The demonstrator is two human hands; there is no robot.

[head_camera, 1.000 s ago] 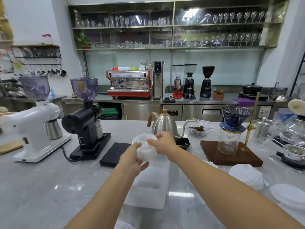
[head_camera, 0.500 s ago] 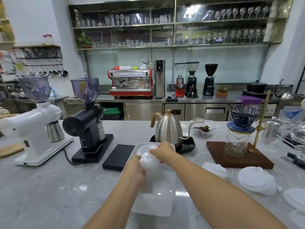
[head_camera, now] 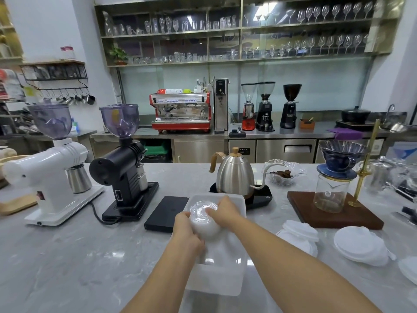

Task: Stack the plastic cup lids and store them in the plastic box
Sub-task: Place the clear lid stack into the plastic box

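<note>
Both hands grip one stack of clear domed plastic cup lids (head_camera: 204, 220) at centre frame, over the far end of the translucent white plastic box (head_camera: 216, 276). Left hand (head_camera: 187, 233) curls around the stack's near left side; right hand (head_camera: 224, 211) closes over its upper right edge. More white lids (head_camera: 358, 245) lie loose on the grey marble desk (head_camera: 67, 256) at lower right.

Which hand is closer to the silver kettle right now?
Right. The right hand sits just in front of the kettle, on the far side of the lid stack; the left hand grips the stack's near left side, farther away.
</note>
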